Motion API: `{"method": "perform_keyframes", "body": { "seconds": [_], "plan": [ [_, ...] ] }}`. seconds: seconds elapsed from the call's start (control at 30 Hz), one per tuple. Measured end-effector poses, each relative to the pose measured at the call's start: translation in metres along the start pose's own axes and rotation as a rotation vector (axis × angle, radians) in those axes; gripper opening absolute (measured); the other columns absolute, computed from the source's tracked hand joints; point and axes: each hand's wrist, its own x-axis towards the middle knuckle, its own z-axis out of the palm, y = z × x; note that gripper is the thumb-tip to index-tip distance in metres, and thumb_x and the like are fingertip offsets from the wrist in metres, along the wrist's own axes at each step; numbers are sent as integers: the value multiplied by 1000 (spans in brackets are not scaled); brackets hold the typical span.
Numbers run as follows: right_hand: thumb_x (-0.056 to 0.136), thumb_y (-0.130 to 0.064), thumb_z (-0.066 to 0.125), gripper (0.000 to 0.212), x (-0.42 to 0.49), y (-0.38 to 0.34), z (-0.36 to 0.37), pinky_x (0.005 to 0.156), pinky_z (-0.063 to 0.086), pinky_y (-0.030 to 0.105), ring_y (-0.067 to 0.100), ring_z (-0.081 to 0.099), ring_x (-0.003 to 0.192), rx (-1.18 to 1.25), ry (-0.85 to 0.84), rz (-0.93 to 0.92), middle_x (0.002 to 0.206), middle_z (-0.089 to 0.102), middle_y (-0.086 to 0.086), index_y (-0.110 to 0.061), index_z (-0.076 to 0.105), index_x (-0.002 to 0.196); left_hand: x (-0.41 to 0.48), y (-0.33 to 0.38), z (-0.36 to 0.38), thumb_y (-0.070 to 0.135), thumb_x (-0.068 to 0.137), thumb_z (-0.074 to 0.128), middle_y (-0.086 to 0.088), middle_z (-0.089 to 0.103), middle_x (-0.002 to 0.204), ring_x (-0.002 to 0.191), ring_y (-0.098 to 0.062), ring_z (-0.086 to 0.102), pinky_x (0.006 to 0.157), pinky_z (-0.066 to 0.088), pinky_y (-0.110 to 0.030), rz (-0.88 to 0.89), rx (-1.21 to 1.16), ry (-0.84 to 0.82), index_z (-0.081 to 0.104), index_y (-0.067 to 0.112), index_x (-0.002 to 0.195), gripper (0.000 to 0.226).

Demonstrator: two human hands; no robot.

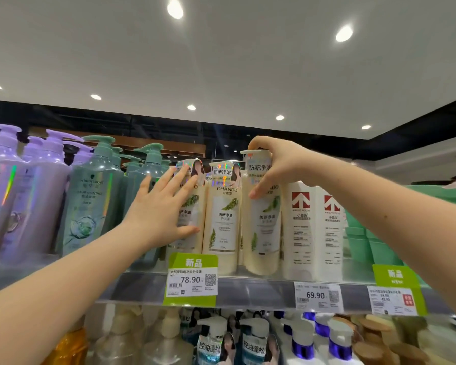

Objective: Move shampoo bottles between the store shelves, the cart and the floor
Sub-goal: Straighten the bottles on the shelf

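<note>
At the shelf's [261,288] front edge the right hand [277,167] grasps the upright cream bottle [263,233] by its top, while the left hand [163,206] lies flat, gripping nothing, against a neighbouring bottle [198,206] further left.

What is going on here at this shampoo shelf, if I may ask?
A person is handling shampoo bottles on the upper shelf. Their right grip, a bare hand, holds the rightmost cream bottle by its upper part, just under the pump; the bottle is upright at the shelf's front, and I cannot tell whether it is lifted. Their left grip lies flat, fingers straight, against the leftmost cream bottle. The middle cream bottle is untouched.
</note>
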Motion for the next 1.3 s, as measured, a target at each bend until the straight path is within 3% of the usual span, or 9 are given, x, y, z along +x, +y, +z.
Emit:
{"method": "perform_keyframes", "body": {
  "seconds": [0.2,0.3,0.4,0.53,0.67,0.8,0.97,1.2,1.3],
  "plan": [
    [55,-35,89,86,8,-6,-2,71,48,24,17,54,97,-298,-23,9,116,56,-2,-22,49,130,0,-2,5,78,77,41,2,-20,158,146,-18,-17,118,0,-51,9,-21,37,-15,29,149,103],
    [59,-43,86,93,15,-10,3,84,48,30,22,54,112,-528,-59,58,128,54,3,-17,44,138,0,-2,8,78,78,40,1,-21,158,146,-19,-18,118,0,-51,13,-33,53,-16,29,149,103],
    [58,-46,85,87,22,-14,7,78,48,28,21,56,102,-616,-105,100,116,57,3,-13,48,130,-3,-2,10,77,79,38,1,-23,157,145,-19,-19,118,0,-49,17,-27,70,-19,29,148,101],
    [60,-41,86,87,29,-16,4,82,48,29,19,53,99,-622,-128,100,118,55,5,-12,45,131,-6,-2,11,75,81,37,2,-25,157,145,-19,-20,118,-1,-46,23,-40,71,-26,29,142,99],
    [63,-35,85,91,32,-10,2,88,44,30,24,50,116,-576,-126,80,131,51,6,-14,39,138,-7,-3,12,75,81,37,3,-27,155,145,-18,-20,118,-2,-45,34,-49,76,-25,28,143,100],
    [64,-37,84,93,38,-7,4,93,44,34,24,48,119,-608,-148,86,133,49,5,-15,36,140,-6,-4,12,76,80,37,3,-26,154,143,-16,-22,118,-3,-45,40,-34,71,-25,27,143,101],
    [64,-43,82,90,42,-8,8,89,46,32,20,51,102,-656,-161,119,123,54,6,-11,40,137,-4,-3,10,76,80,37,0,-20,158,145,-19,-20,118,-3,-45,43,-22,57,-17,25,149,102],
    [63,-45,83,87,34,-6,11,85,49,31,24,56,108,-611,-129,162,123,57,7,-12,45,133,-7,-1,5,76,80,38,0,-23,157,145,-21,-20,119,-1,-46,39,-42,44,-18,27,149,102],
    [64,-43,83,97,27,-6,13,90,48,35,27,52,119,-604,-84,141,136,49,8,-14,34,143,-12,1,1,76,81,36,0,-22,158,145,-21,-20,120,0,-46,48,-47,54,-19,28,149,99]
  ]
}}
